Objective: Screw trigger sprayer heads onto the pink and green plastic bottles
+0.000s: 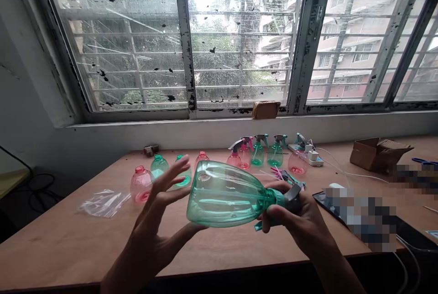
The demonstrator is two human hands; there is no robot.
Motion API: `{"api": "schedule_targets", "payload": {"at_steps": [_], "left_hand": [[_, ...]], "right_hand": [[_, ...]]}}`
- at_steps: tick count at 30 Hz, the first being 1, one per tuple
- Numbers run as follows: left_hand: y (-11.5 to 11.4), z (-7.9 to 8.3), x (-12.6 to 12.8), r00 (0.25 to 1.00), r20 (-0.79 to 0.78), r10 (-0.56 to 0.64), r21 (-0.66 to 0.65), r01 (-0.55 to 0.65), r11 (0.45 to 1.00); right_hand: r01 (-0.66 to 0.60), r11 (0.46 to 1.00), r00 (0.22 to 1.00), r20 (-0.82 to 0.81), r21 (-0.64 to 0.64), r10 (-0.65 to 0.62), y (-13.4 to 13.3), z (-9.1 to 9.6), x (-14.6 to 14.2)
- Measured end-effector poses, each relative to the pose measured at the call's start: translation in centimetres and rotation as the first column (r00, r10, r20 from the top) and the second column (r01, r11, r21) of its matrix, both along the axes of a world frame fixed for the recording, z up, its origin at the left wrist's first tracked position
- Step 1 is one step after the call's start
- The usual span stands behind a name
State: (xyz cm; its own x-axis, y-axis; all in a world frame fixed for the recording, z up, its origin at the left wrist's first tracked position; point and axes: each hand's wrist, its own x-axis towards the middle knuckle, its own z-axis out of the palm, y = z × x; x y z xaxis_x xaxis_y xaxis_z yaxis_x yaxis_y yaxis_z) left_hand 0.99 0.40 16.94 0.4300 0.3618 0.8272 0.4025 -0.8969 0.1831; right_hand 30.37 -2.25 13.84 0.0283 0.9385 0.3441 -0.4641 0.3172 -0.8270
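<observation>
A clear green spray bottle (226, 196) lies on its side in the air above the wooden table (68, 239), its base pointing left. My right hand (294, 221) is closed round its neck and grey trigger head. My left hand (160, 207) is open, fingers spread, with the thumb under the bottle's base and the fingers just off it.
Several capless pink and green bottles (141, 184) stand behind my left hand. Several finished spray bottles (258, 151) line the far edge near a white power strip (313, 157). A plastic bag (102, 202) lies at left, a cardboard box (378, 152) at right, a phone (325, 199) beside my right hand.
</observation>
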Motion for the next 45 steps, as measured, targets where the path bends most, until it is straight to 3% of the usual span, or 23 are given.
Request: {"api": "schedule_targets", "payload": {"at_steps": [2,6,11,18,25,30,34,38,42,45], "left_hand": [[0.1,-0.1,0.1,0.999,0.013,-0.045,-0.053,0.046,0.998],[0.3,-0.2,-0.7,0.996,-0.029,0.088,-0.03,-0.089,0.996],[0.6,-0.5,-1.3,0.985,-0.125,0.12,-0.016,-0.123,0.992],[0.4,-0.1,-0.7,0.995,-0.077,0.056,0.054,-0.051,0.997],[0.7,-0.2,-0.4,0.997,0.055,-0.053,-0.054,0.056,0.997],[0.8,-0.3,-1.0,1.0,0.006,0.03,-0.044,-0.03,0.999],[0.9,0.2,-1.3,0.996,-0.07,0.048,0.043,-0.046,0.998],[0.8,0.4,-1.2,0.996,-0.018,0.083,0.095,-0.081,0.992],[0.5,0.4,-0.9,1.0,0.008,0.017,0.082,-0.018,0.996],[0.5,0.3,-0.7,0.998,0.033,0.058,0.097,-0.061,0.993]], "right_hand": [[-0.025,1.0,1.0,0.009,-0.004,0.025,0.1,-0.1,0.0],[0.052,0.998,0.997,0.056,0.038,-0.054,0.0,-0.1,-0.2],[0.116,0.993,0.993,0.018,0.017,-0.116,-0.4,0.4,-0.3],[0.015,1.0,0.999,0.038,-0.006,-0.015,-0.3,0.5,0.3],[-0.028,0.995,0.997,0.071,0.094,0.022,0.3,-0.8,0.3],[0.036,0.983,0.995,0.089,0.179,-0.052,0.4,-1.5,0.1],[0.07,0.974,0.99,0.106,0.218,-0.095,0.5,-1.2,0.0],[0.071,0.978,0.992,0.092,0.198,-0.091,0.3,-1.1,0.0],[0.035,0.984,0.995,0.091,0.175,-0.052,-0.1,-1.1,0.0],[0.094,0.98,0.987,0.11,0.177,-0.114,-0.2,-1.3,-0.1]]}}
